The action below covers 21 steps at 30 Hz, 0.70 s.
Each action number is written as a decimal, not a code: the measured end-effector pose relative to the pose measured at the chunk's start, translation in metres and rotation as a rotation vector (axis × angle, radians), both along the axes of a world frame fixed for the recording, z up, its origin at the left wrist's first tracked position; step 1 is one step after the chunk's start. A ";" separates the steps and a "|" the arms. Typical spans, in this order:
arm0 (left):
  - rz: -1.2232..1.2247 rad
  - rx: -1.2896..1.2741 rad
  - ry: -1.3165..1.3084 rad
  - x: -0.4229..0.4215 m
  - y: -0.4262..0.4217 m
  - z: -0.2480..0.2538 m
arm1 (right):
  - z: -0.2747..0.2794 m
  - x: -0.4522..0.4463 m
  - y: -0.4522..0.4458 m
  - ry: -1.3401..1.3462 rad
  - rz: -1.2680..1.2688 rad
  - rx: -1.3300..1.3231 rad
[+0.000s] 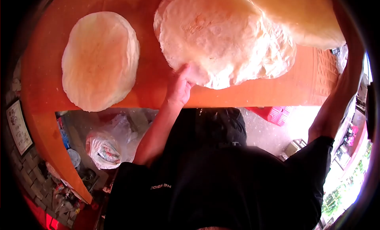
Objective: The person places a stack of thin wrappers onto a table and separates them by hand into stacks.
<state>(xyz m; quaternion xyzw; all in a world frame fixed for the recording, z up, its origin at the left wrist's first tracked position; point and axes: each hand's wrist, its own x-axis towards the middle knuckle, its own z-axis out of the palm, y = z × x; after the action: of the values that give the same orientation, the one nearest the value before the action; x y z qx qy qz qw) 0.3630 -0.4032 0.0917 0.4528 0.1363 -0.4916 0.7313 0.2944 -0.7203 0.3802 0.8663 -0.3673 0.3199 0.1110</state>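
Observation:
My left hand is closed on the near edge of a large round flatbread, its thumb on top and its other fingers partly hidden. That flatbread lies in an overlapping, wrinkled pile, with glare on its right side. A second pale flatbread pile rests to the left of my hand, apart from it. At the upper right is another broad yellowish sheet of bread or dough, which touches the middle pile. My right arm reaches up along the right edge, and its hand is out of sight.
Everything lies on an orange table, whose near edge runs in front of my body. Below it on the floor are a white plastic bag and a pink-red perforated crate. A framed sheet is at the far left.

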 end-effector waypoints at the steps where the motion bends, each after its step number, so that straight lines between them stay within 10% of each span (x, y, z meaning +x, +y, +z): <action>1: -0.001 -0.006 -0.017 -0.001 0.002 -0.001 | -0.001 -0.002 0.014 0.085 -0.080 0.025; 9: 0.005 -0.149 0.036 -0.005 0.008 0.014 | -0.228 -0.012 0.146 0.575 0.631 0.590; 21: -0.002 -0.096 0.020 -0.005 0.016 0.008 | -0.234 -0.007 0.195 0.471 0.677 0.666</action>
<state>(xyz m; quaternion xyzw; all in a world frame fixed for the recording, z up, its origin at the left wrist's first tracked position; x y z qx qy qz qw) 0.3581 -0.3875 0.1001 0.4121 0.1194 -0.5030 0.7502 0.2876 -0.5249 0.1464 0.9731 -0.1139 0.0003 -0.2001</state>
